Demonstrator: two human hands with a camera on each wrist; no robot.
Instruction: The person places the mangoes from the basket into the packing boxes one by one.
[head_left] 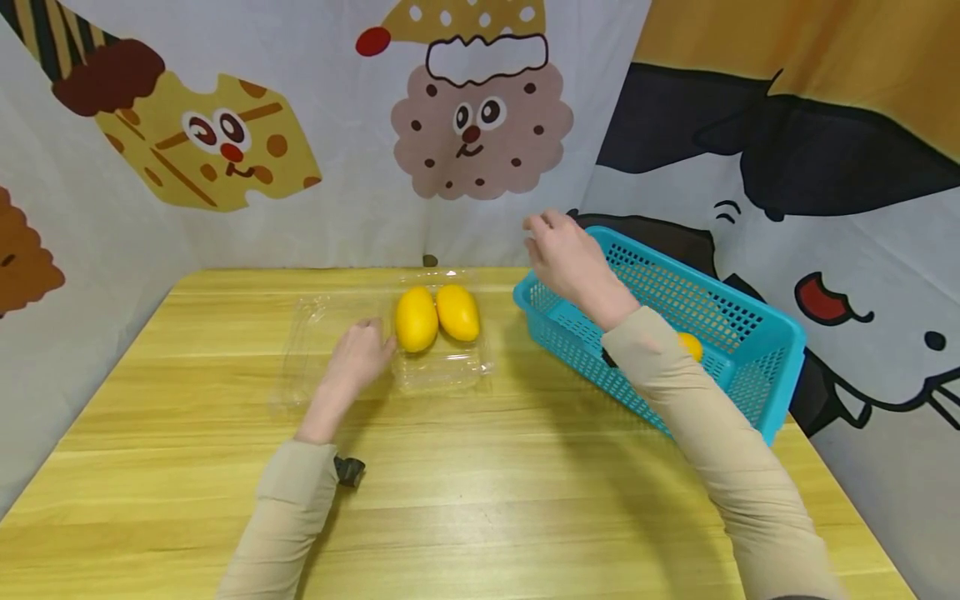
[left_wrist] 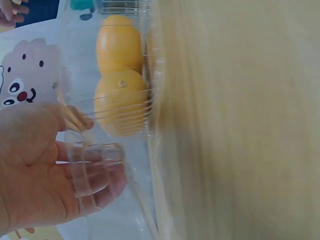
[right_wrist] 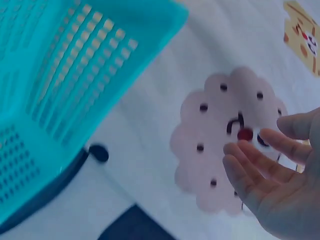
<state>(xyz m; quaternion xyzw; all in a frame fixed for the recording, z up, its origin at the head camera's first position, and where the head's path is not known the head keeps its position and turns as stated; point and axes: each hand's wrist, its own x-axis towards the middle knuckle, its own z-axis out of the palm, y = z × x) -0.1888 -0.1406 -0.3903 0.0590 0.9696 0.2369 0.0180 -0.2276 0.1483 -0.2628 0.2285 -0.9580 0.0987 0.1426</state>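
Two yellow mangoes (head_left: pixel 416 319) lie side by side in one half of an unfolded clear plastic clamshell box (head_left: pixel 442 379). At the fold between its two halves, my left hand (head_left: pixel 360 354) grips the clear plastic. Its fingers (left_wrist: pixel 107 175) show through the plastic in the left wrist view, with the thumb near the mangoes. My right hand (head_left: pixel 566 258) is raised over the far left end of a blue plastic basket (head_left: pixel 540 312). Nothing is in it, and its fingers (right_wrist: pixel 250 175) are loosely bent. A yellow fruit (head_left: pixel 691 346) in the basket is partly hidden by my right sleeve.
The basket stands slantwise along the right side of the wooden table (head_left: pixel 450 500). Behind the table hangs a white curtain (head_left: pixel 345 225) with cartoon prints. A dark wrist device (head_left: pixel 349 471) sits at my left cuff.
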